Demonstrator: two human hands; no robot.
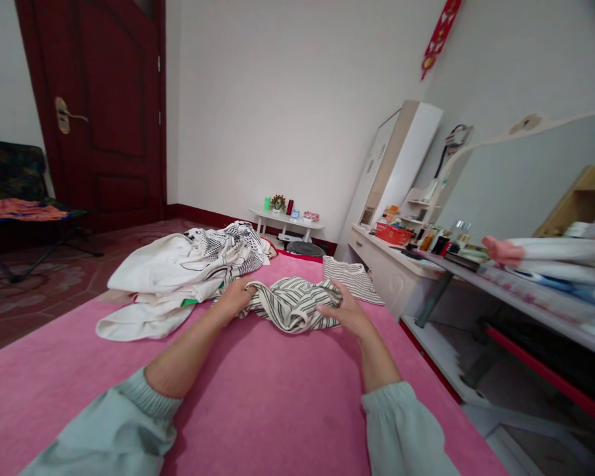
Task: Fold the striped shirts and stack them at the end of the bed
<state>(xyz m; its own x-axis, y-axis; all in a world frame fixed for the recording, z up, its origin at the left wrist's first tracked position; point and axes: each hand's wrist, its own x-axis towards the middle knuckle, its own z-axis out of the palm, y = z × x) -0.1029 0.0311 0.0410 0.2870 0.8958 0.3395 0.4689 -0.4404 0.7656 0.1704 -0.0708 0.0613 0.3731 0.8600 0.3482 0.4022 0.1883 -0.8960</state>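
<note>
A crumpled white-and-dark striped shirt [292,301] lies bunched on the pink bed cover [277,403]. At its left end, my left hand [235,299] is closed on the cloth, its fingertips partly hidden by the fabric. My right hand [351,311] curves round the right end, thumb and fingers on the material. Just behind it, a second striped garment [352,277] lies flat near the bed's right edge. To the left is a loose heap of white and black-patterned clothes [188,264], close to my left hand.
A white dressing table [391,254] with a red basket [393,233] and bottles stands right. Nearer, a grey table [515,297] carries folded cloth items. A low white table [287,219] is against the far wall. A folding chair [14,178] stands left by the door [94,119].
</note>
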